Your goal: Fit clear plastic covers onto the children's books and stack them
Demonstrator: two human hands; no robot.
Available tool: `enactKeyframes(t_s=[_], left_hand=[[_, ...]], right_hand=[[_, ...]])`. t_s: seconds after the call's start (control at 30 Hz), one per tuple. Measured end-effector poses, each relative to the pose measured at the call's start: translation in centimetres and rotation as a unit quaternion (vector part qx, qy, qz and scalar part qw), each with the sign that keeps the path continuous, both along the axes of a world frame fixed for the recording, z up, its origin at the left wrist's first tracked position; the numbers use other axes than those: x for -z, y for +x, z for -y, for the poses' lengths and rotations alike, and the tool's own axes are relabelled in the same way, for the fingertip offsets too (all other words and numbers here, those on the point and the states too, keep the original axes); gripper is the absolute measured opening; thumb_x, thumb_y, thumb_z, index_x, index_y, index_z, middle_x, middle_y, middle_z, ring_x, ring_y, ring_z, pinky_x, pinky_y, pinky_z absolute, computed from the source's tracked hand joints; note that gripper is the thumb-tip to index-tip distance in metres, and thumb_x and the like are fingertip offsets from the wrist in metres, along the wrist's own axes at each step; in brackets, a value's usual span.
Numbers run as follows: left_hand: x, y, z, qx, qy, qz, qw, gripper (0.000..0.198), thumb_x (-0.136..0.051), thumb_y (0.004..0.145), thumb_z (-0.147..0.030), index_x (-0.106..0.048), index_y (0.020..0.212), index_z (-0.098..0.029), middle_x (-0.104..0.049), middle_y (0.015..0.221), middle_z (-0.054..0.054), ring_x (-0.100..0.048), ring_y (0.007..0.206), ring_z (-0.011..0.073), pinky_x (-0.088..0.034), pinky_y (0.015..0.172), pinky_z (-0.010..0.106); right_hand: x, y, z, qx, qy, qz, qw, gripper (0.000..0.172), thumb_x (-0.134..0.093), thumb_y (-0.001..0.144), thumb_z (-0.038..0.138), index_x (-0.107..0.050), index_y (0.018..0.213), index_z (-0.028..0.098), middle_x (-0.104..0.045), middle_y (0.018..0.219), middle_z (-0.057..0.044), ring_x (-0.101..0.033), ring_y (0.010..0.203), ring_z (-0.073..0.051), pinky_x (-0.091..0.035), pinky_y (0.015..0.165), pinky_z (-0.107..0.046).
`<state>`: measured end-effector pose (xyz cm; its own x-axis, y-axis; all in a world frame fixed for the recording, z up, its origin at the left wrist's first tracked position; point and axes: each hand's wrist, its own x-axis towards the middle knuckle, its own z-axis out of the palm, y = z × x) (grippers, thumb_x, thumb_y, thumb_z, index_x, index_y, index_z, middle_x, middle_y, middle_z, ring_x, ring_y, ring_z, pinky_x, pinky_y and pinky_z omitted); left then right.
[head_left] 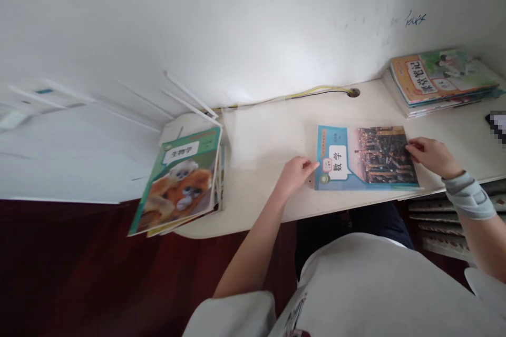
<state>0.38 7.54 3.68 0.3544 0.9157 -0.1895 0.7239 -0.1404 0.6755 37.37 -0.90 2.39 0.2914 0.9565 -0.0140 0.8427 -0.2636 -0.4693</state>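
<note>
A blue math textbook (381, 158) with a city skyline on its cover is in front of me at the white desk, turned sideways. My left hand (297, 172) is at its left edge, thumb and fingers pressed together at the cover's border. At the opposite edge my right hand (430, 156) pinches the book near its upper corner; a grey brace wraps that wrist. Whether the book lies flat or is slightly raised, I cannot tell. To the left, a green biology textbook (179, 184) with monkeys on it tops a pile that overhangs the desk end.
Another stack of books (446, 76) stands at the back right, an orange-and-green one on top. Thin yellow and black cables (316, 90) run along the wall to a round hole (353, 92) in the desk (261, 168). A dark blurred object (498, 125) sits at the right edge.
</note>
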Motion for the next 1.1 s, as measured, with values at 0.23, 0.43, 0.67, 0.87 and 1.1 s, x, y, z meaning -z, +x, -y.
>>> enactKeyframes(t_s=[0.23, 0.43, 0.67, 0.87, 1.1], left_hand=[[-0.3, 0.6, 2.5, -0.032, 0.009, -0.017, 0.999, 0.022, -0.049, 0.079, -0.032, -0.051, 0.061, -0.019, -0.058, 0.063, -0.001, -0.053, 0.063, 0.0148, -0.037, 0.062, 0.027], [0.1, 0.7, 2.6, -0.049, 0.022, -0.014, 0.998, 0.02, -0.047, 0.081, -0.03, -0.052, 0.064, -0.02, -0.061, 0.063, 0.0, -0.057, 0.063, 0.0161, -0.04, 0.063, 0.028], [0.7, -0.4, 3.9, -0.071, -0.014, 0.047, 0.996, 0.02, -0.052, 0.078, -0.038, -0.057, 0.07, -0.021, -0.063, 0.06, -0.002, -0.062, 0.058, 0.0165, -0.046, 0.061, 0.027], [0.6, 0.0, 5.1, -0.099, 0.014, 0.045, 0.994, 0.009, -0.054, 0.076, -0.03, -0.053, 0.079, -0.022, -0.066, 0.079, -0.002, -0.059, 0.05, 0.0112, -0.048, 0.059, 0.026], [1.0, -0.2, 6.4, -0.109, -0.023, 0.067, 0.992, 0.017, -0.056, 0.077, -0.033, -0.053, 0.091, -0.023, -0.066, 0.076, -0.002, -0.061, 0.051, 0.0127, -0.051, 0.061, 0.027]], right_hand=[[0.2, -1.5, 3.7, 0.05, 0.021, -0.106, 0.993, 0.028, -0.054, 0.078, 0.041, -0.066, 0.091, 0.02, -0.071, 0.078, -0.007, -0.066, 0.067, -0.021, -0.05, 0.07, -0.036], [0.3, -1.9, 3.8, 0.069, 0.046, -0.083, 0.993, 0.031, -0.057, 0.074, 0.038, -0.064, 0.098, 0.019, -0.071, 0.082, -0.009, -0.065, 0.071, -0.022, -0.05, 0.075, -0.038], [-0.5, -2.1, 6.8, 0.023, -0.046, -0.17, 0.984, 0.027, -0.054, 0.077, 0.046, -0.062, 0.072, 0.022, -0.064, 0.058, 0.0, -0.057, 0.05, -0.016, -0.046, 0.053, -0.029], [-0.5, -3.7, 7.0, 0.075, 0.004, -0.086, 0.993, 0.013, -0.057, 0.076, 0.034, -0.058, 0.074, 0.022, -0.064, 0.06, 0.0, -0.06, 0.055, -0.017, -0.044, 0.062, -0.03], [-0.2, -3.8, 5.9, 0.083, 0.061, -0.035, 0.994, 0.033, -0.052, 0.076, 0.023, -0.054, 0.108, 0.019, -0.067, 0.07, -0.003, -0.063, 0.065, -0.021, -0.044, 0.066, -0.031]])
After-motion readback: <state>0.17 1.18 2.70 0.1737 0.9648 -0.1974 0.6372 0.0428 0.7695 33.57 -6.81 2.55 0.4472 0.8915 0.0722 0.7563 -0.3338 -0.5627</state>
